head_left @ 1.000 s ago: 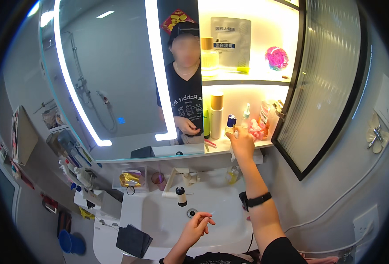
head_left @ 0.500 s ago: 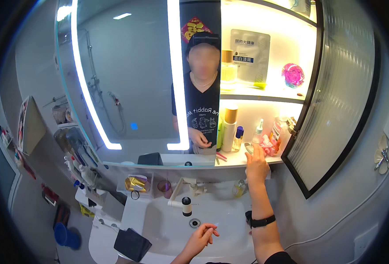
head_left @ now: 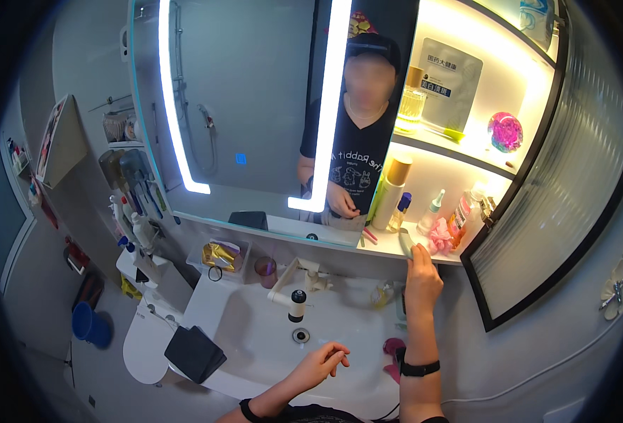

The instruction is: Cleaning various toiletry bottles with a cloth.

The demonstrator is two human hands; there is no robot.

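Note:
My right hand (head_left: 424, 278) is raised to the front edge of the lower cabinet shelf (head_left: 389, 244). Its fingertips pinch a small pale, curved, flat thing (head_left: 405, 243), whose kind I cannot make out. Beside it on the shelf are a pink ruffled scrunchie-like bundle (head_left: 438, 236), a dropper bottle (head_left: 432, 209), a small blue-capped bottle (head_left: 399, 213), a tall wooden-capped bottle (head_left: 392, 194) and a bottle with an orange label (head_left: 461, 213). Over the white sink (head_left: 248, 352), my left hand (head_left: 323, 363) hangs with loosely bent fingers, holding nothing visible.
A black-framed ribbed glass door (head_left: 530, 289) stands open at the right. The lit mirror (head_left: 255, 106) is left of the shelves. A faucet (head_left: 297, 303), a cup (head_left: 265, 270), a clear box (head_left: 216, 257) and dark flat pouches (head_left: 195, 354) surround the basin.
The view has turned, shifting the cabinet right and up. My right hand has drawn the pale thing toward the shelf's front edge. My left hand stays over the sink, with more forearm showing.

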